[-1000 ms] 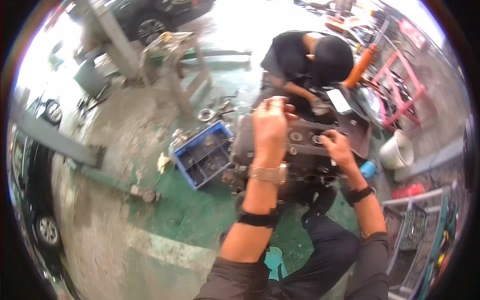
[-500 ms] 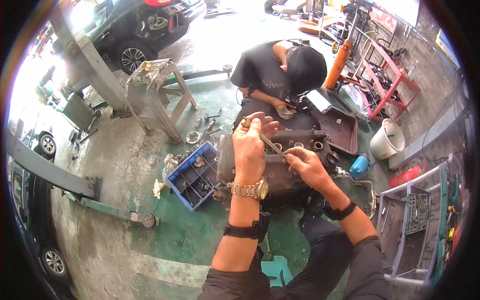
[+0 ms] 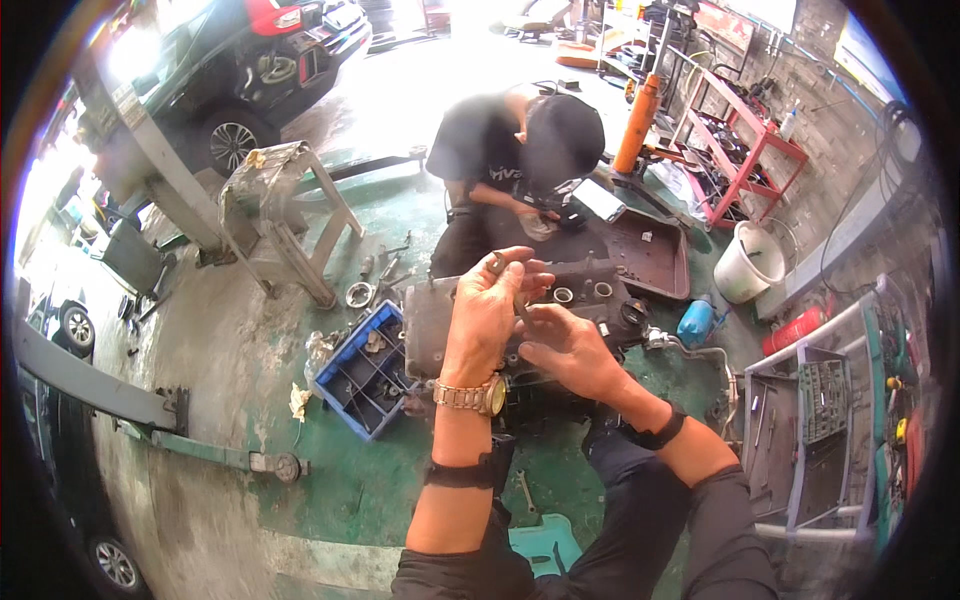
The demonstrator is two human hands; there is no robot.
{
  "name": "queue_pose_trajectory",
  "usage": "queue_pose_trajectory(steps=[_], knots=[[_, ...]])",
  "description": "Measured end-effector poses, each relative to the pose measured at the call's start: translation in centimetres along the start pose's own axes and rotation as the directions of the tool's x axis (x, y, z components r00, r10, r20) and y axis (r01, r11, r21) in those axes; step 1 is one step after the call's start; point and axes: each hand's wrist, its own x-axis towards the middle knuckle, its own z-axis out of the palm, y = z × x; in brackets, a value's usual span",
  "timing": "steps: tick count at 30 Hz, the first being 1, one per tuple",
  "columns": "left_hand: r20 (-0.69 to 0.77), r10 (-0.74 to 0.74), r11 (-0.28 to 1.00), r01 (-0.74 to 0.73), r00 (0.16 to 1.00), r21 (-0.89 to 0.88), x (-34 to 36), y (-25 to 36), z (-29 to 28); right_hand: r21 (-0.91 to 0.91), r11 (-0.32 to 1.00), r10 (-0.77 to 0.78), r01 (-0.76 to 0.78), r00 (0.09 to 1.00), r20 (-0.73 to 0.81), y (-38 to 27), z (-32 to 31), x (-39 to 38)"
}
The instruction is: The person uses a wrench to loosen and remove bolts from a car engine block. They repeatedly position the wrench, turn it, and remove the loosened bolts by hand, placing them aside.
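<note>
Workshop floor [image 3: 330, 490], concrete with worn green paint, with a dark car [image 3: 250, 70] raised at the far left and a red shelf rack [image 3: 740, 150] against the right wall. At centre lies a dismantled engine block [image 3: 560, 310] on the floor; just beside its left end stands a blue compartment tray [image 3: 365, 370] holding small parts, and beyond that a grey metal stand [image 3: 280, 230]. The person's left hand [image 3: 490, 310], with a gold wristwatch [image 3: 470, 397] and a dark band on the forearm, is raised above the block, its fingers curled and pinching a small metal part [image 3: 497, 263] at the fingertips; the part is too small to identify. The right hand [image 3: 570, 350], just beside and slightly lower, has its fingers half open and bent toward the left hand, gripping nothing that can be made out. Across the block, 1 co-worker in dark clothing and a black cap [image 3: 560, 140] crouches over its far side. A white bucket [image 3: 750, 265] and a blue container [image 3: 695, 322] stand to the right, near a grey tool trolley [image 3: 800, 430].
</note>
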Motion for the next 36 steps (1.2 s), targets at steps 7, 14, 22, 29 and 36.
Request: queue_pose_trajectory(steps=[7, 14, 22, 29, 36], knots=[[-0.061, -0.001, 0.988, 0.011, 0.998, 0.155, 0.4, -0.8, -0.3, 0.116, 0.981, 0.149, -0.158, 0.986, 0.079, -0.4, -1.5, -0.2], [-0.237, 0.181, 0.877, -0.047, 0.955, 0.478, 1.3, -1.3, -1.7, -0.308, 0.945, 0.005, -0.113, 0.944, -0.331, 3.0, -7.0, 1.1], [-0.289, 0.197, 0.885, -0.042, 0.937, 0.465, 2.2, -1.3, -3.7, -0.634, 0.712, -0.108, -0.303, 0.845, -0.524, 10.5, -13.1, 1.1], [-0.298, 0.132, 0.906, 0.006, 0.945, 0.422, 1.7, -0.7, -3.4, -0.704, 0.638, -0.042, -0.313, 0.898, -0.438, 12.7, -13.0, 0.6], [-0.265, 0.163, 0.923, -0.052, 0.950, 0.382, 1.6, -0.6, -3.4, -0.650, 0.698, 0.013, -0.300, 0.913, -0.408, 12.1, -10.7, 0.7]])
